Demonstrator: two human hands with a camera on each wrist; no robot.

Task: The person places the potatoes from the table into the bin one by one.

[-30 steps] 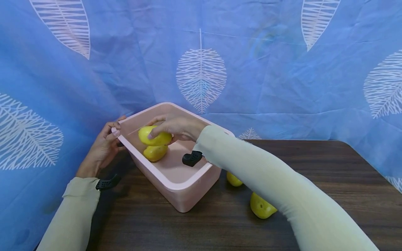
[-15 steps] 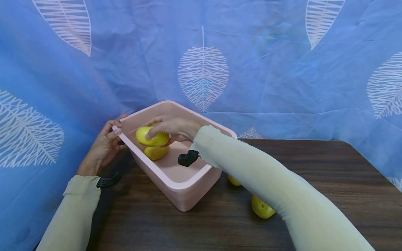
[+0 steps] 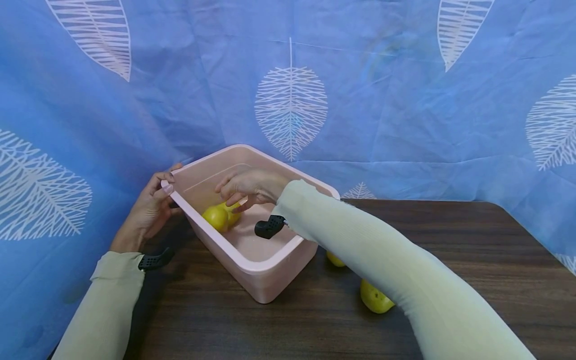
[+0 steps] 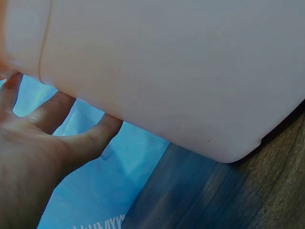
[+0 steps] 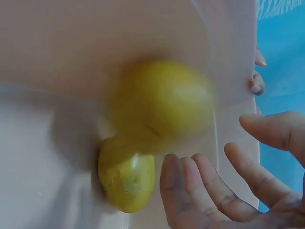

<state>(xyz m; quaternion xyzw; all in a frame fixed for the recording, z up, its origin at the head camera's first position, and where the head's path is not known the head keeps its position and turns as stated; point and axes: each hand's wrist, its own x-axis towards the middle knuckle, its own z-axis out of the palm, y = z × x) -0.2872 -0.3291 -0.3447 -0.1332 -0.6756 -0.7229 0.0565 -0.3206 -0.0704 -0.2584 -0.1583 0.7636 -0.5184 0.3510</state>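
Inside bin [image 3: 262,285], 2 yel. fruits [image 3: 215,218]

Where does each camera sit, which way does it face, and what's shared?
Head: head-worn, facing forward and down at the pink bin; shows left hand, right hand, sleeves.
Left wrist: on that wrist, facing the bin's outside; left hand shows.
Right wrist: on that wrist, facing into the bin; right fingers, left fingertips show.
Shared: head and right wrist both show two yellow fruits inside.
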